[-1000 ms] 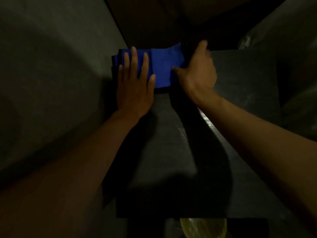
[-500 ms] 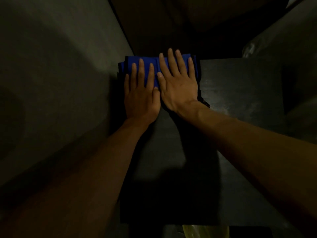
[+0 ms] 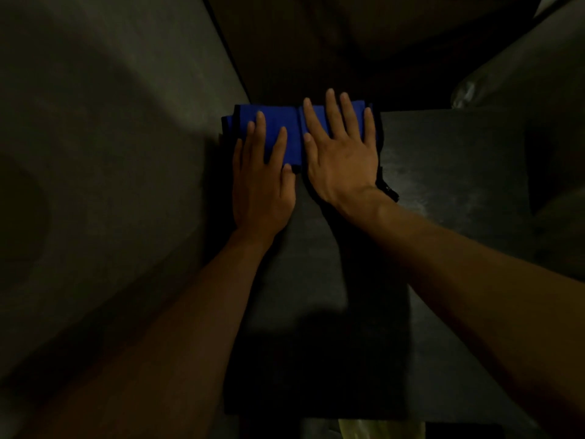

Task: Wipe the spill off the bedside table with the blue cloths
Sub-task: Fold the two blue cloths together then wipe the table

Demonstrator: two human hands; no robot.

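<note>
- Blue cloths [image 3: 286,134]: we find them lying flat at the far left corner of the worktop [image 3: 449,172], close against the wall [image 3: 110,153] on that side. A seam down the middle suggests two pieces or one fold; we cannot tell which.
- Left hand [image 3: 261,188]: our palm is down on the near left part of the cloths, fingers [image 3: 260,128] straight and slightly apart, pressing rather than gripping anything.
- Right hand [image 3: 343,160]: our palm is down on the right part of the cloths, just beside the left hand, fingers [image 3: 332,112] spread flat with the tips near the far edge. Nothing is clamped here either.
- Worktop surface: dark, with a faint dull sheen to the right of our hands. The light is too low for us to make out the spill itself.
- Dark trim [image 3: 387,188]: a black edge or tag shows by our right wrist; we cannot identify it.
- Step in hand: we judge this to be the wiping proper, both palms bearing down on the cloths at the back corner.
- Next move: we would keep even pressure under both palms and draw the cloths across the uncovered surface, toward us or to the right, so the fabric slides without bunching.
</note>
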